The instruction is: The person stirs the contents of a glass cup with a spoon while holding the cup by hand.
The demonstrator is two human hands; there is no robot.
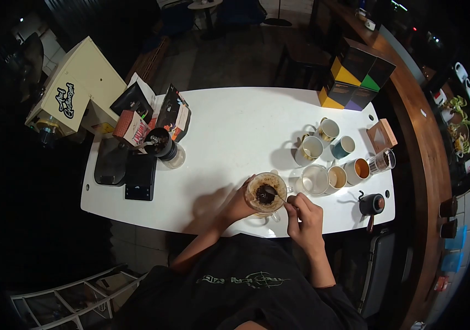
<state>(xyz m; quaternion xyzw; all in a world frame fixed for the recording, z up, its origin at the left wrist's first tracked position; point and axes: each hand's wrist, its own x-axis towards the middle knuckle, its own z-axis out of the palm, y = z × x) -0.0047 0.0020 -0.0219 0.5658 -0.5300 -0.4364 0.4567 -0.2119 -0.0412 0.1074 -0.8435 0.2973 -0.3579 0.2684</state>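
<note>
At the table's near edge, the dripper [266, 192] is steadied by the left hand [238, 206], wrapped round it; a spoon [275, 196] is pinched in the right hand [303, 215]. Grounds are probably best stirred gently, mugs [323, 179] kept clear.

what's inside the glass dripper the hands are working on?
Inside the glass dripper: dark wet coffee grounds, brown residue up the walls, and the bowl of a spoon held by the right hand. The left hand covers its near side; what is below is hidden.
</note>
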